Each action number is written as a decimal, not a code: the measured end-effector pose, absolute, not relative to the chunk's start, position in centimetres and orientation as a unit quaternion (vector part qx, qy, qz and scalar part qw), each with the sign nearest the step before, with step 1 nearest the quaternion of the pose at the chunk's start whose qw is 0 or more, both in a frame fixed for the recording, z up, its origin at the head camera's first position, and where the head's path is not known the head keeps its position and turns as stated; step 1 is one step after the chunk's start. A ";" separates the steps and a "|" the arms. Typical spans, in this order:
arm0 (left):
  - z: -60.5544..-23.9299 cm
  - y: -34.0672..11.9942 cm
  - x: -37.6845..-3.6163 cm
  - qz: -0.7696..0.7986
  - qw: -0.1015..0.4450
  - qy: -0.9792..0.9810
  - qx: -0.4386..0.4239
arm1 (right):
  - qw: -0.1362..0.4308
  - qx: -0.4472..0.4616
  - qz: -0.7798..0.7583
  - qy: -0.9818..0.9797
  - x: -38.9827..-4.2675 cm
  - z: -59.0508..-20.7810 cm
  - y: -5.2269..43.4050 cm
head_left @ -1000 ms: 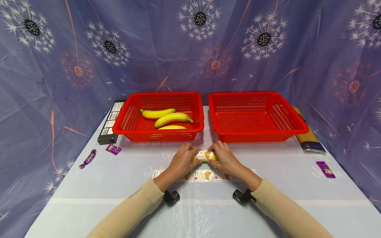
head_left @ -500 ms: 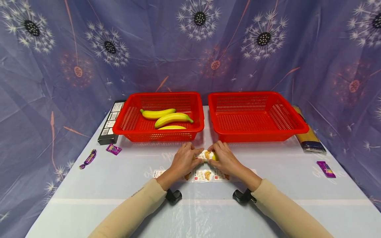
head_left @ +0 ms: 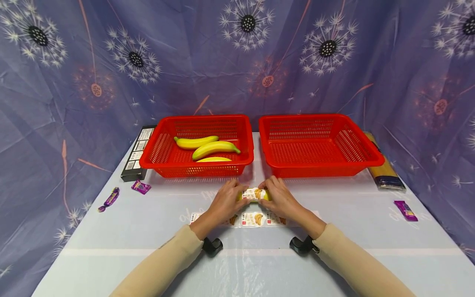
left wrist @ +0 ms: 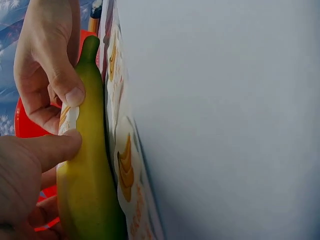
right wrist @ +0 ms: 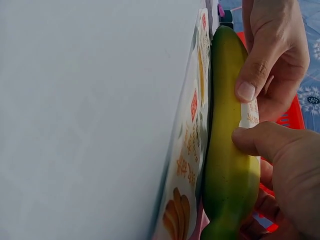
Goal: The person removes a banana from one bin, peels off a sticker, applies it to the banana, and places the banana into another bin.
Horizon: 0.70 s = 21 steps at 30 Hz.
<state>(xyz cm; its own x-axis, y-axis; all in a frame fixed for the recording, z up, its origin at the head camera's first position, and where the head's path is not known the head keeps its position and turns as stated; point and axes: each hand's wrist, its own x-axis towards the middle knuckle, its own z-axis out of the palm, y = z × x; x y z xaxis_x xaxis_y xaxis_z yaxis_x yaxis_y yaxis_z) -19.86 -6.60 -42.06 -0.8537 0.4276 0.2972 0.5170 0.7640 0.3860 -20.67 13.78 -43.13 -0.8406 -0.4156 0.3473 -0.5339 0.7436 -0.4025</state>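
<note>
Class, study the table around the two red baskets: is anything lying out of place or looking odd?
Mildly, yes. Purple sweets lie scattered on the table, outside both baskets. The right basket holds nothing, while three bananas fill the left basket. Nothing looks spilled or damaged.

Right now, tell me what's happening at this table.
A person's left hand and right hand grip a yellow-green banana between them and press a white printed sticker onto it. It lies against a strip of banana stickers. Three yellow bananas sit in the left red plastic basket.
</note>
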 end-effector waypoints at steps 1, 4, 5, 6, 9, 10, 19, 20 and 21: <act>-42.0 -6.6 -19.8 -0.236 0.095 -0.933 -0.253 | 0.120 0.256 0.251 -0.926 -20.6 -43.1 13.8; -42.0 -6.8 -19.8 -0.241 0.094 -0.932 -0.254 | 0.124 0.259 0.252 -0.924 -20.6 -43.2 13.8; -42.0 -6.8 -19.8 -0.240 0.093 -0.932 -0.254 | 0.127 0.260 0.252 -0.924 -20.6 -43.2 13.8; -42.0 -6.9 -19.8 -0.237 0.096 -0.932 -0.256 | 0.130 0.261 0.252 -0.923 -20.6 -43.2 13.8; -42.1 -7.0 -19.8 -0.236 0.104 -0.931 -0.258 | 0.135 0.264 0.253 -0.921 -20.6 -43.3 13.9; -42.2 -7.0 -19.8 -0.237 0.106 -0.930 -0.259 | 0.136 0.263 0.254 -0.921 -20.6 -43.3 13.9; -42.2 -8.2 -19.1 -0.293 0.056 -0.936 -0.189 | 0.104 0.247 0.268 -0.925 -20.5 -43.3 13.8; -42.2 -8.4 -19.0 -0.297 0.055 -0.936 -0.180 | 0.103 0.246 0.271 -0.925 -20.5 -43.3 13.8; -42.2 -8.6 -18.9 -0.303 0.053 -0.936 -0.172 | 0.103 0.245 0.273 -0.924 -20.5 -43.3 13.8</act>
